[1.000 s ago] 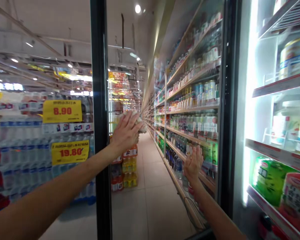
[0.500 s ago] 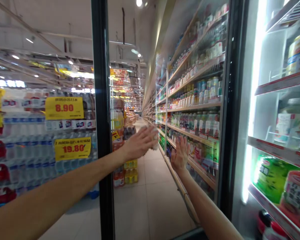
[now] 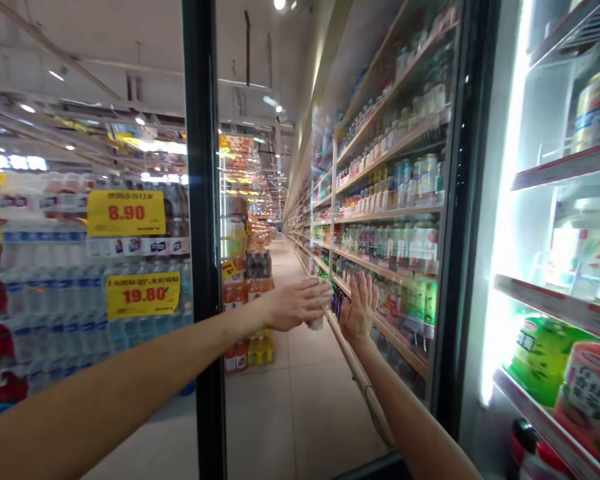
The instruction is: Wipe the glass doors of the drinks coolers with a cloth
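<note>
My left hand (image 3: 294, 303) is stretched across the glass door (image 3: 205, 200) of a drinks cooler, pressing a pale, crumpled cloth (image 3: 316, 324) against the pane. Only an edge of the cloth shows beneath the blurred fingers; whether it is fabric or paper I cannot tell. Just to the right, my right hand (image 3: 360, 310) is open, its palm toward the glass and fingers raised, with nothing held. The door stands swung out, its dark frame upright on both sides of my hands.
At the right, lit cooler shelves (image 3: 555, 293) hold bottles and a green pack (image 3: 543, 357). Through and beside the glass are stacked water bottles with yellow price signs (image 3: 127, 213), and a tiled aisle floor (image 3: 265, 413). Bottle-filled shelves also appear in the pane, apparently reflected.
My left hand has moved right and slightly down over the glass with the cloth, closer to my right hand. My right hand stays nearly in place.
</note>
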The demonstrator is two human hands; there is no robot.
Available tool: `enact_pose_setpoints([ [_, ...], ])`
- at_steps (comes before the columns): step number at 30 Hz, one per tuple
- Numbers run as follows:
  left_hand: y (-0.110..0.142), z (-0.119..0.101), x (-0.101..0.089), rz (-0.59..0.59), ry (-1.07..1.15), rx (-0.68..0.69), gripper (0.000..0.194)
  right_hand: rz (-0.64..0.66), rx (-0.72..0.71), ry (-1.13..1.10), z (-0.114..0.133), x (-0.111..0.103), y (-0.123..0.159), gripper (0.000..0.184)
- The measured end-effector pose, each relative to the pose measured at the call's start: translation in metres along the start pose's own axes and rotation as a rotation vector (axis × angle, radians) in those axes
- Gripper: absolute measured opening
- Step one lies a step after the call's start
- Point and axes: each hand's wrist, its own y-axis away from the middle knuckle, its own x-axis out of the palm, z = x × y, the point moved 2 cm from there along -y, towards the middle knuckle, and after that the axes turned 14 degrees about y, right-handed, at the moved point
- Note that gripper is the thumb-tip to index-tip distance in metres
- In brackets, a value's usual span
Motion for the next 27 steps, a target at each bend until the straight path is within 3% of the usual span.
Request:
enact_pose_setpoints([
  [2,-0.005,0.003,-0.001,0.024,0.014,0.043,0.03,-0.003,0.0,-0.004,0.0,0.0,0.0,0.055],
  [6,-0.016,0.037,-0.033,-0.246,-0.108,-0.393,0.036,0.004,0.004,-0.02,-0.001,0.001,0.001,0.056],
  [8,-0.018,0.037,-0.034,-0.315,-0.133,-0.508,0.039,0.008,0.008,-0.028,-0.001,0.001,0.001,0.056],
  [9,-0.019,0.03,-0.027,-0.295,-0.124,-0.48,0.039,0.009,0.01,-0.029,-0.001,0.001,0.001,0.056],
  [13,-0.017,-0.005,0.009,-0.092,-0.059,-0.149,0.035,0.008,0.005,-0.021,0.0,0.0,0.001,0.054],
  [15,-0.016,0.0,0.006,-0.093,-0.069,-0.157,0.035,0.01,0.006,-0.017,0.0,0.0,0.0,0.054],
  [19,-0.015,0.041,-0.033,-0.351,-0.146,-0.558,0.037,0.019,0.01,-0.009,-0.001,-0.001,0.0,0.053],
  [21,-0.015,0.044,-0.036,-0.414,-0.158,-0.66,0.039,0.017,0.007,-0.012,-0.001,0.0,0.0,0.054],
  [22,-0.015,0.038,-0.03,-0.387,-0.145,-0.621,0.039,0.017,0.007,-0.015,-0.001,0.0,0.001,0.054],
  [25,-0.016,-0.001,0.003,-0.171,-0.043,-0.22,0.033,0.019,0.011,-0.024,-0.002,0.002,0.002,0.054],
  [27,-0.014,-0.019,0.019,-0.067,0.008,-0.046,0.03,0.023,0.014,-0.034,-0.002,0.002,0.004,0.054],
])
